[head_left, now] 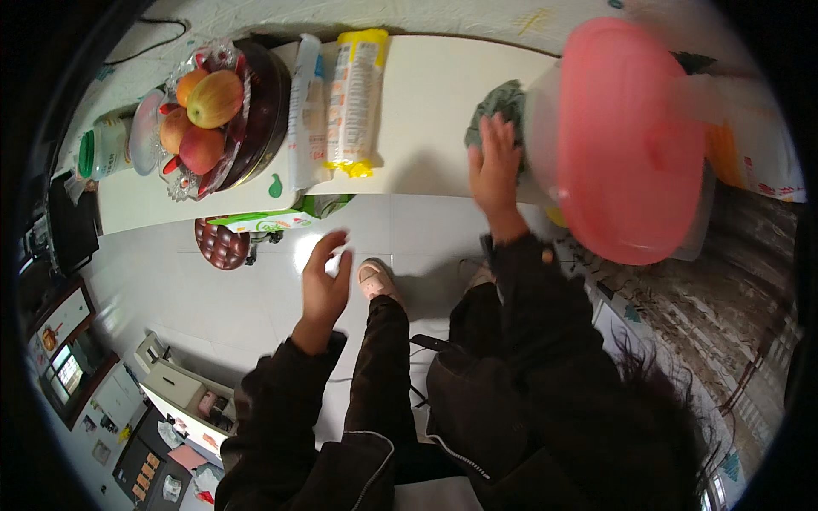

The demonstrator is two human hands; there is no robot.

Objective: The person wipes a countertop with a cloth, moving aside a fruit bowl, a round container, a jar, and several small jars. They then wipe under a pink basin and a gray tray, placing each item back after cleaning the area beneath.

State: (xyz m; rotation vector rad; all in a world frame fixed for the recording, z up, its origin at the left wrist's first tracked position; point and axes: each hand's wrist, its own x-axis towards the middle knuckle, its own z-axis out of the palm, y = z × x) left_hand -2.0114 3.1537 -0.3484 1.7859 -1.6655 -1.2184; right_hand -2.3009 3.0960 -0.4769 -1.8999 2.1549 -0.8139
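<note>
Atop the cream table (426, 111), I see the crumpled grey-green cloth (503, 98) partly beneath the right hand (496, 175), fingers slightly spread. The left hand (324, 285) hovers half-curled.

From afar I saw a home — glass fruit bowl (181, 183), pale slipper (374, 278). A tufted stool (221, 245) stood there too.

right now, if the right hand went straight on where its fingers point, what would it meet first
Likely the crumpled grey-green cloth; the right hand's fingers already overlap it in view, though contact is unclear.
</note>
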